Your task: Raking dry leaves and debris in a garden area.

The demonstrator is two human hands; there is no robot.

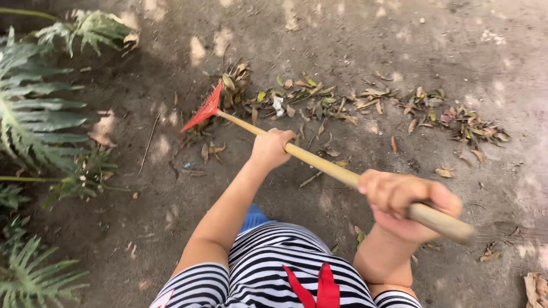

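Observation:
I hold a rake with a long wooden handle (331,169) and a red fan-shaped head (204,109). My left hand (270,148) grips the handle near its middle. My right hand (405,203) grips it near the top end. The red head rests on the dirt ground at the left end of a strip of dry leaves (354,105) that runs to the right. A small white scrap (278,105) lies among the leaves.
Green fern-like plants (40,114) stand along the left side. The ground is bare dirt with scattered leaves and twigs. A heap of leaves (474,125) lies at the right. My striped shirt (274,274) fills the bottom.

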